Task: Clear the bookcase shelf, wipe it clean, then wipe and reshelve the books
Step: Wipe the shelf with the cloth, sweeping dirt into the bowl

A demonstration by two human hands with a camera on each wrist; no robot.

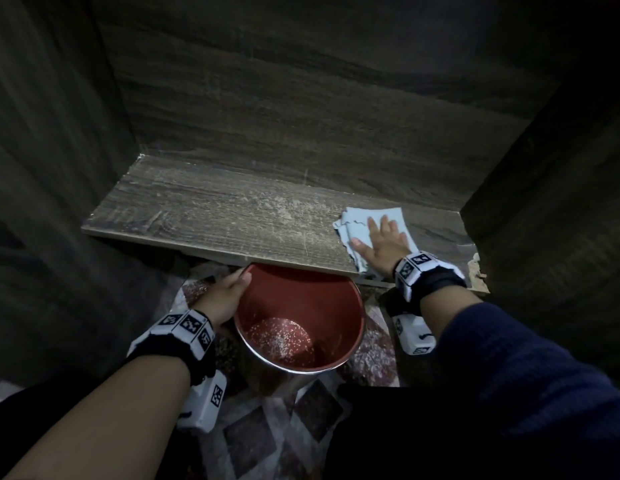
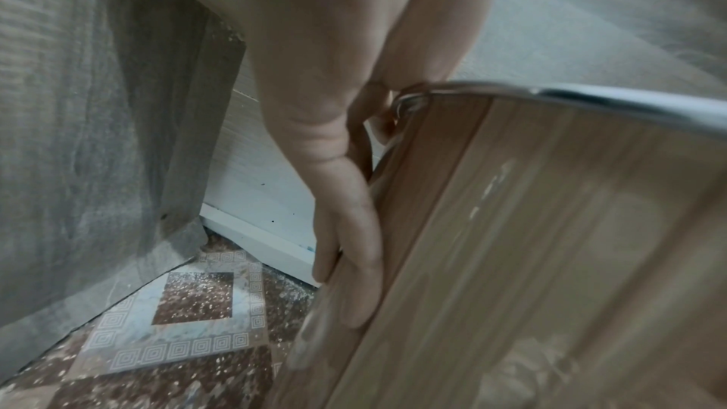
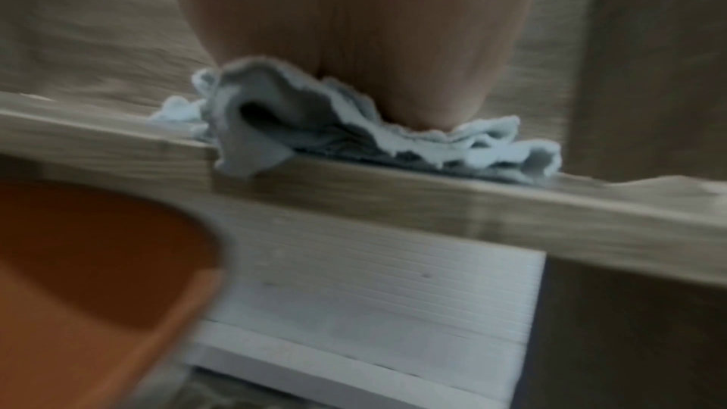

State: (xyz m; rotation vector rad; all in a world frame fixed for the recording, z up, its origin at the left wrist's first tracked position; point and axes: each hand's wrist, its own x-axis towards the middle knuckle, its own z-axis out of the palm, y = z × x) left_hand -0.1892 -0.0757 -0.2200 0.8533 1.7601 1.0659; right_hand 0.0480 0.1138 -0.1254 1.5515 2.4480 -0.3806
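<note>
The right hand (image 1: pixel 383 245) presses flat, fingers spread, on a pale blue frayed cloth (image 1: pixel 365 225) at the dusty grey wood-grain shelf (image 1: pixel 232 216)'s right end. The left hand (image 1: pixel 227 299) grips the rim of a red-lined metal bucket (image 1: pixel 301 299) just below the shelf edge. Wiping is under way; next, probably sweep dust leftward into the bucket. No books visible; patterned floor tiles (image 1: pixel 256 441) lie beneath.

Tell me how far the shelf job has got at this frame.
Done: the shelf holds no books. In hand: the right hand presses a cloth flat at the shelf's right end, while the left hand holds a bin just under the front edge; pale dust covers the middle, so wiping is early. Left: the rest of the shelf, then wiping and reshelving books, none in view.
</note>
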